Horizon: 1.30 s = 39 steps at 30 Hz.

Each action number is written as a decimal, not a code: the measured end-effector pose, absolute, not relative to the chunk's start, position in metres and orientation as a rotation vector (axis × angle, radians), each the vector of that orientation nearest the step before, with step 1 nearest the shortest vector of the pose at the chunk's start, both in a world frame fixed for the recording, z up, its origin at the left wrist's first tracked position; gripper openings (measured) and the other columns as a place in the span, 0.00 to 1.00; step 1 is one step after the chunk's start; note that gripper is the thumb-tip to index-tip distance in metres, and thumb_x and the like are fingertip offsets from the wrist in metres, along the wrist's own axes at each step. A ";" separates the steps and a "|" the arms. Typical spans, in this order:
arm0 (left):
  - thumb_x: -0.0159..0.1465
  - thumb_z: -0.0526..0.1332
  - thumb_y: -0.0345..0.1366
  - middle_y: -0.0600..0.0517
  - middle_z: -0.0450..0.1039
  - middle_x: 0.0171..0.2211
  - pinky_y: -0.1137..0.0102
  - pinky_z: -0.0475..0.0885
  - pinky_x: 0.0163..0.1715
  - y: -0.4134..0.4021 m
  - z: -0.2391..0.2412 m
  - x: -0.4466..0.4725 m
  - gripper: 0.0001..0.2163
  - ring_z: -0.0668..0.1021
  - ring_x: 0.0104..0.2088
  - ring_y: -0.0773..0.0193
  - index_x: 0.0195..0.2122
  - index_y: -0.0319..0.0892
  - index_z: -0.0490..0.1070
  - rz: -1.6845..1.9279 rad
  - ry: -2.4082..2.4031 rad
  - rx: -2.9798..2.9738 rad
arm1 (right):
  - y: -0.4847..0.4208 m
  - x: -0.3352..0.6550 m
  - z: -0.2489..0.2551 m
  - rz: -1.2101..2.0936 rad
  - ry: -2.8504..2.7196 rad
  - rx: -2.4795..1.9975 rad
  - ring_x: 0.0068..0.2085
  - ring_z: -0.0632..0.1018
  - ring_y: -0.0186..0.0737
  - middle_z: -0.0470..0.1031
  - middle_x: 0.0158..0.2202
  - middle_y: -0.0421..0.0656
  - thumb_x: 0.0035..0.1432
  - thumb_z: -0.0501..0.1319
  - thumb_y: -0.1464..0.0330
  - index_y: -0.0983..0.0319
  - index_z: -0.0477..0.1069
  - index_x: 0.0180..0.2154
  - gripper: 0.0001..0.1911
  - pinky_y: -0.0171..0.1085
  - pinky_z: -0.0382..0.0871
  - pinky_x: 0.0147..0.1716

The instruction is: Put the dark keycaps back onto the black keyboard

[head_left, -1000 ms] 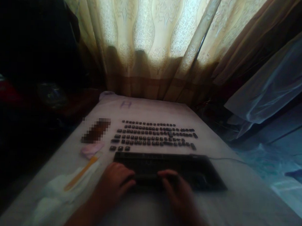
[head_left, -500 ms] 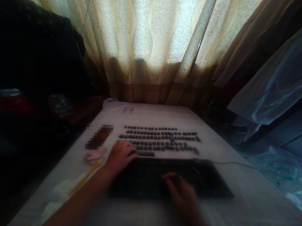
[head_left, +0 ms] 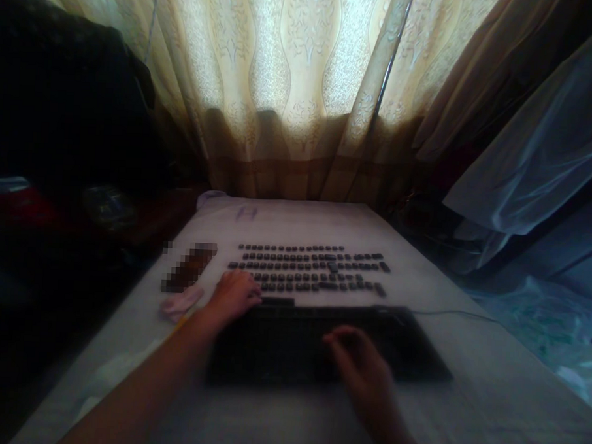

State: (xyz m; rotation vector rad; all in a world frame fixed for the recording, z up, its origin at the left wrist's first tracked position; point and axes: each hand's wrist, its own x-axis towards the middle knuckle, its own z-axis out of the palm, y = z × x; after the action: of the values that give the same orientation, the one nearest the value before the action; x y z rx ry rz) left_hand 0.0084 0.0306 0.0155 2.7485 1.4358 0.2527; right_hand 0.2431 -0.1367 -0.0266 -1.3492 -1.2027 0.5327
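Note:
A dark keyboard base (head_left: pixel 280 352) lies on the cloth-covered table before me, its key caps apart from it. Loose black key caps (head_left: pixel 294 267) are laid out in several rows just beyond it, with a long space bar (head_left: pixel 279 302) nearest its back edge. My left hand (head_left: pixel 234 295) rests at the left end of the lower rows, fingers bent inward and closed; its fingertips are blurred and what they hold is hidden. Over the right-middle of the base, my right hand (head_left: pixel 361 362) has thumb and fingers pinched together, around something too small to make out.
At left on the table lie a blurred-out flat object (head_left: pixel 190 267), a pink cloth (head_left: pixel 182 303) and a whitish crumpled piece (head_left: pixel 117 371). A cable (head_left: pixel 459 314) runs rightward from the base. Curtains (head_left: pixel 302 85) hang behind, and plastic sheeting (head_left: pixel 532 317) is at right.
My left hand's thumb and fingers have drawn closer together at the key caps. My right hand has shifted slightly right, its fingers more tightly pinched. The view has shifted a little.

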 end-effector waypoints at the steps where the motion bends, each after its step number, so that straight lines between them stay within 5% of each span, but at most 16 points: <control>1: 0.55 0.68 0.38 0.52 0.79 0.35 0.62 0.67 0.41 0.031 0.015 0.008 0.04 0.76 0.42 0.54 0.32 0.51 0.81 0.250 1.428 2.751 | -0.137 0.244 -0.026 0.549 -1.172 -1.355 0.32 0.81 0.43 0.81 0.32 0.44 0.59 0.61 0.60 0.59 0.72 0.37 0.09 0.36 0.78 0.31; 10: 0.62 0.61 0.36 0.50 0.80 0.39 0.62 0.68 0.43 0.034 0.020 -0.023 0.08 0.77 0.42 0.56 0.38 0.47 0.79 0.412 1.487 2.712 | -0.135 0.255 -0.025 0.631 -0.977 -1.345 0.31 0.79 0.41 0.77 0.33 0.43 0.56 0.64 0.59 0.59 0.68 0.42 0.15 0.37 0.78 0.28; 22: 0.60 0.63 0.35 0.48 0.77 0.41 0.60 0.68 0.44 0.019 0.009 -0.021 0.10 0.75 0.44 0.54 0.43 0.48 0.78 0.397 1.420 2.765 | -0.134 0.258 -0.024 0.699 -0.918 -1.292 0.30 0.78 0.39 0.76 0.35 0.43 0.57 0.64 0.61 0.58 0.68 0.44 0.14 0.38 0.78 0.31; 30: 0.55 0.69 0.37 0.51 0.78 0.36 0.62 0.65 0.42 0.041 0.023 0.003 0.04 0.75 0.42 0.53 0.32 0.52 0.81 0.107 1.252 2.876 | -0.134 0.259 -0.027 0.705 -0.946 -1.304 0.34 0.79 0.40 0.76 0.37 0.44 0.58 0.63 0.62 0.58 0.67 0.45 0.14 0.40 0.79 0.34; 39: 0.57 0.66 0.36 0.51 0.79 0.35 0.64 0.64 0.39 0.043 0.021 0.007 0.05 0.76 0.40 0.55 0.34 0.50 0.81 0.045 1.214 2.916 | -0.133 0.257 -0.022 0.762 -0.888 -1.292 0.32 0.79 0.40 0.77 0.35 0.43 0.55 0.64 0.62 0.59 0.68 0.40 0.12 0.39 0.79 0.33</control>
State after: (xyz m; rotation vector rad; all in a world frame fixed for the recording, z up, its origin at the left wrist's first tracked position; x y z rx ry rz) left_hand 0.0072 0.0434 0.0211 2.9159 1.2135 0.0451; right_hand 0.2570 -0.1329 -0.0220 -1.2924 -0.8885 0.7624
